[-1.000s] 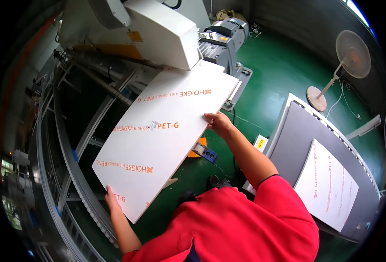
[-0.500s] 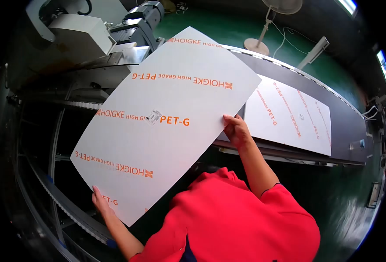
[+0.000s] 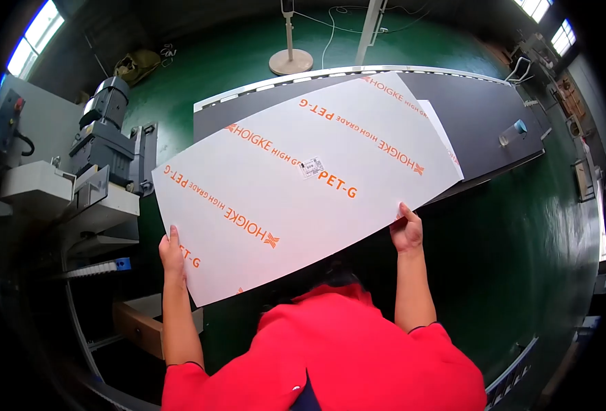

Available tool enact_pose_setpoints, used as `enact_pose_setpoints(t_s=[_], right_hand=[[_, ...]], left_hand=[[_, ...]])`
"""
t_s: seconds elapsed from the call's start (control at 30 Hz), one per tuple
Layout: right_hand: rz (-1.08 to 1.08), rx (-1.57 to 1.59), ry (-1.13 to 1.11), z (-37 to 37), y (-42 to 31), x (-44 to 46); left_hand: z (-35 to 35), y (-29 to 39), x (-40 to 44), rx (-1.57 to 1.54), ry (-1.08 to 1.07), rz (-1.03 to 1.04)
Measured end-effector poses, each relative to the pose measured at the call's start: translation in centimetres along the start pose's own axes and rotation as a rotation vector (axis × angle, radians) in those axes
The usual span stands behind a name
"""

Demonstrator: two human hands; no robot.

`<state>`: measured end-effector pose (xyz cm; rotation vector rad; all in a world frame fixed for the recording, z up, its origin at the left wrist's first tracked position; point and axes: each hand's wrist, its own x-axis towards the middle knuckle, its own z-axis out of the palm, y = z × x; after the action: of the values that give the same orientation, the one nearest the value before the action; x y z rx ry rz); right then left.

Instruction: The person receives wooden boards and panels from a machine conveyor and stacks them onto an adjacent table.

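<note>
A large white PET-G sheet [image 3: 248,185] printed with orange lettering spans the middle of the head view, tilted, its right end higher than its left. Near its centre is a small label [image 3: 312,168]. My left hand [image 3: 173,257] grips the sheet's left edge, thumb on top. On the near edge towards the right, my right hand [image 3: 406,229] is closed round it with the thumb above. Beneath the right end, a sliver of another white sheet [image 3: 440,130] shows on the dark table [image 3: 474,109]; the rest of that sheet is hidden.
A clear bottle with a blue cap [image 3: 513,133] stands at the table's right end. To the left are a motor [image 3: 104,116] and a machine with a control box [image 3: 5,123]. A cardboard box [image 3: 139,325] is low at left. Beyond the table stands a round-based pole [image 3: 291,61].
Both hands have swung the held sheet rightwards over the table, turning it flatter across the view. It now covers most of the sheet lying there. The camera view has also turned right.
</note>
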<state>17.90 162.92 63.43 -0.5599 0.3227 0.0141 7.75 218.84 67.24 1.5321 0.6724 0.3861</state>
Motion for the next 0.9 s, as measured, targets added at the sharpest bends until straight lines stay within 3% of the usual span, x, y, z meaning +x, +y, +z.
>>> enact_pose_setpoints(t_s=[0.03, 0.2, 0.33, 0.7, 0.83, 0.9], right_hand=[[-0.013, -0.018, 0.049, 3.5, 5.9, -1.6], [0.026, 0.056, 0.141, -4.3, -5.1, 7.5], [0.03, 0.066, 0.134, -9.2, -5.6, 12.5], [-0.035, 0.054, 0.147, -14.6, -4.0, 17.9], [0.042, -0.162, 0.122, -16.9, -4.5, 18.2], [0.311, -0.747, 0.281, -11.5, -8.6, 13.7]], left_hand=[[-4.8, -0.7, 5.4, -0.009, -0.042, -0.033], [13.9, -2.3, 8.2, 0.165, -0.089, -0.116], [20.0, -3.1, 10.3, 0.249, -0.098, -0.124], [24.8, -7.1, 12.6, 0.322, -0.055, -0.084], [25.6, -6.5, 11.3, 0.639, -0.018, -0.118], [24.9, -7.3, 11.0, 1.009, 0.128, 0.079]])
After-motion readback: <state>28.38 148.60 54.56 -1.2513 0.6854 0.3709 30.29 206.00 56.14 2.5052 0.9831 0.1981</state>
